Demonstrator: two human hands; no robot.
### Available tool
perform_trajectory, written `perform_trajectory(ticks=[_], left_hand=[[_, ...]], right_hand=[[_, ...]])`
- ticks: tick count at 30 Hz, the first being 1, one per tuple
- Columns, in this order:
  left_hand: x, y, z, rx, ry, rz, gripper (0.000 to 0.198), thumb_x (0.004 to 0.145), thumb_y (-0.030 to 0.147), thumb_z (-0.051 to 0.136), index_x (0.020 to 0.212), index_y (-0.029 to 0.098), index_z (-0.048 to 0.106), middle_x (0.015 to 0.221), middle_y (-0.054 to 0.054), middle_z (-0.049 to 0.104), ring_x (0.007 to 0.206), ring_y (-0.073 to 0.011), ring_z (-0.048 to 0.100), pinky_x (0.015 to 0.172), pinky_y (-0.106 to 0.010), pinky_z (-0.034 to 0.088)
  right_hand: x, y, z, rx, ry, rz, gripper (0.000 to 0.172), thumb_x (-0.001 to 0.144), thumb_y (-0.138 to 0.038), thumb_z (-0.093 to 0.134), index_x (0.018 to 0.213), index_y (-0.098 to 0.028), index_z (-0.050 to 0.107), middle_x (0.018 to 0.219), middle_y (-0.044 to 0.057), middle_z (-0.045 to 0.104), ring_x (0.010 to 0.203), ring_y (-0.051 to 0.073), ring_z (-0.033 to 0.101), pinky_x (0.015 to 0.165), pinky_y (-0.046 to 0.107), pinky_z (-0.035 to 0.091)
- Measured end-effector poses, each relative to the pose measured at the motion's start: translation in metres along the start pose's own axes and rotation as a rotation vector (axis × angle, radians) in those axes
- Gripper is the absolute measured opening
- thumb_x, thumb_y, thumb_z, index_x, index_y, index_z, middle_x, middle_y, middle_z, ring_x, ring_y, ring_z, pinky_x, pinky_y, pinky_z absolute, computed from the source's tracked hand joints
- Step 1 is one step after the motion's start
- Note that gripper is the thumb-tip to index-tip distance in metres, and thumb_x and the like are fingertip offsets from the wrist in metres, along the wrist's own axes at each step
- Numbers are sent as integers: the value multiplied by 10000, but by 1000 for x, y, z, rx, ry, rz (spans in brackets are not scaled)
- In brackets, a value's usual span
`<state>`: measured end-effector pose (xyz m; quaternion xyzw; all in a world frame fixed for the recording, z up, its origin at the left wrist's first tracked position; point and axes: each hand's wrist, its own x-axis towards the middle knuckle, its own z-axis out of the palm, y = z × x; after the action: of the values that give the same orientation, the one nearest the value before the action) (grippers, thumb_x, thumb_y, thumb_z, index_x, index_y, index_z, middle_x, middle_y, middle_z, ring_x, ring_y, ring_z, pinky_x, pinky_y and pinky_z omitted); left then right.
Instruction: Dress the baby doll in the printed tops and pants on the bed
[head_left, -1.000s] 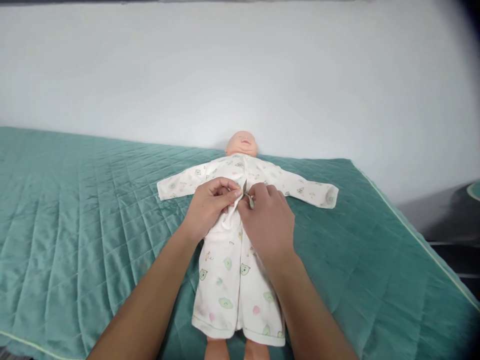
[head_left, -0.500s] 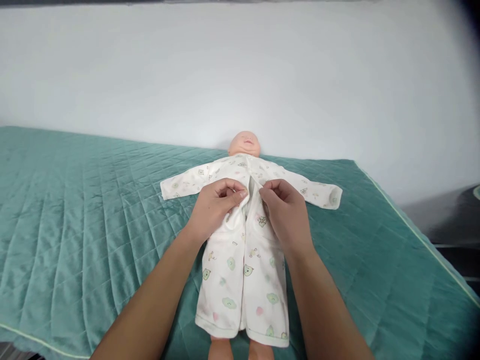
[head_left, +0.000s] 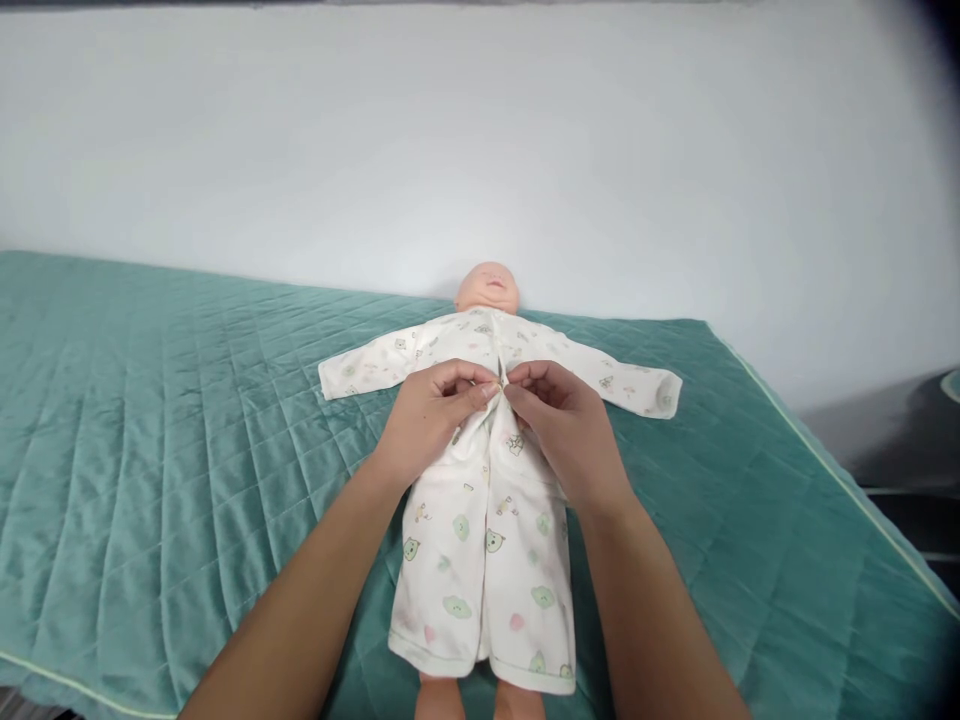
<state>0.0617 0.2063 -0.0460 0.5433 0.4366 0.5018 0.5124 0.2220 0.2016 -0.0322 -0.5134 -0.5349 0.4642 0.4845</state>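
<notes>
A baby doll [head_left: 488, 287] lies on its back on a teal quilted bed cover [head_left: 165, 420], head toward the wall. It wears a white printed romper [head_left: 480, 560] with sleeves spread to both sides. My left hand [head_left: 431, 415] pinches the left front edge of the romper at the chest. My right hand [head_left: 566, 430] pinches the right front edge, and the fingertips of both hands meet at the middle seam. The doll's bare legs stick out at the bottom of the picture.
A plain white wall [head_left: 480, 150] stands right behind the doll's head. The bed's right edge [head_left: 840, 480] runs diagonally, with dark floor beyond it. The near edge of the cover shows at the lower left.
My right hand drew back to the right, opening a gap in the romper's front, then came in again so both front edges meet at the chest. My left hand stayed put.
</notes>
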Motion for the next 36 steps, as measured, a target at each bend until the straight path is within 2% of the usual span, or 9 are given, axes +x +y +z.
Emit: perform_trajectory(ticks=[7, 10, 14, 19, 21, 27, 36], left_hand=[[3, -3, 1, -47, 53, -30, 184, 770, 358, 771, 870, 203, 756, 707, 1, 633, 572, -84, 433, 526, -240, 315], [4, -3, 0, -54, 30, -31, 188, 780, 361, 766, 873, 198, 757, 722, -5, 654, 567, -80, 449, 526, -237, 339], [5, -1, -1, -52, -4, -25, 190, 783, 352, 765, 877, 188, 751, 713, -9, 661, 588, -89, 497, 549, -237, 377], [4, -1, 1, -38, 21, -10, 147, 775, 310, 767, 845, 185, 737, 698, 2, 647, 599, -85, 511, 556, -227, 378], [4, -2, 1, -55, 29, -8, 157, 760, 309, 782, 840, 184, 732, 716, -2, 658, 624, -92, 544, 563, -223, 394], [6, -3, 0, -80, 33, -14, 231, 726, 348, 820, 853, 185, 717, 718, -8, 661, 684, -117, 612, 523, -201, 393], [4, 0, 0, 20, 60, -46, 247, 750, 418, 792, 825, 185, 767, 686, -18, 675, 608, -110, 555, 534, -229, 416]], right_hand=[[-5, 0, 3, -141, -35, -89, 236, 786, -350, 747, 935, -210, 629, 818, -16, 626, 734, 122, 559, 658, 256, 437], [-6, 1, 5, -221, 0, -122, 241, 781, -338, 740, 939, -214, 608, 812, -17, 621, 715, 124, 565, 654, 266, 448], [-8, 1, 10, -324, 55, -154, 158, 804, -299, 669, 918, -218, 595, 775, -11, 635, 668, 134, 576, 636, 285, 456], [-12, 3, 19, -505, 166, -189, 149, 825, -324, 619, 930, -223, 586, 795, 5, 671, 699, 164, 615, 695, 329, 470], [-12, 5, 19, -464, 171, -202, 144, 834, -327, 609, 933, -223, 597, 819, 13, 680, 714, 166, 622, 689, 320, 471], [-7, 10, 4, -137, 36, -113, 136, 855, -309, 619, 932, -212, 674, 771, -4, 666, 645, 122, 554, 599, 255, 422], [-8, 9, 4, -159, 49, -108, 142, 818, -298, 675, 928, -212, 701, 836, 15, 690, 735, 139, 614, 651, 257, 474]])
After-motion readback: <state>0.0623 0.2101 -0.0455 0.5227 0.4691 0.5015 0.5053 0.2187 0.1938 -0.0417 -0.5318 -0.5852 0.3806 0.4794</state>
